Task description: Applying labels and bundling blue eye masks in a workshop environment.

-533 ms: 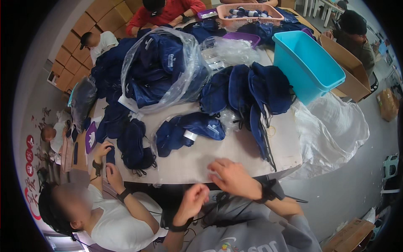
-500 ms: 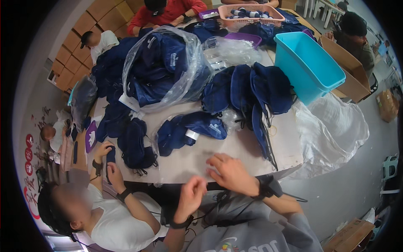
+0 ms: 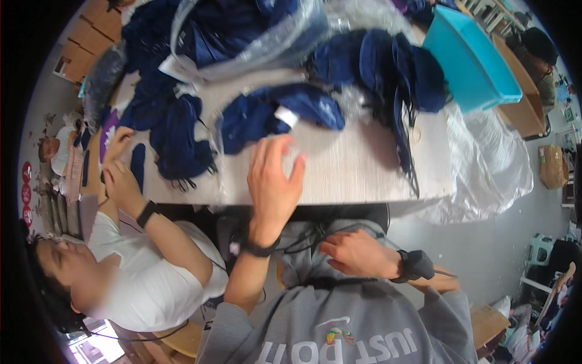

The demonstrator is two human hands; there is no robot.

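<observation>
Since the earlier frame the left hand (image 3: pixel 273 182) has risen, fingers spread in an empty grip, over the pale wood-grain desk (image 3: pixel 357 170) toward the soft, crumpled navy garment (image 3: pixel 273 112) lying left-to-right at upper centre, while the right hand (image 3: pixel 354 252) rests loosely curled low against the grey sweatshirt (image 3: pixel 339 327).

A navy cap (image 3: pixel 276 115) — crumpled, with a white tag showing — lies inside a clear plastic bag (image 3: pixel 242 130) on the pale table (image 3: pixel 357 170), near its front edge.
</observation>
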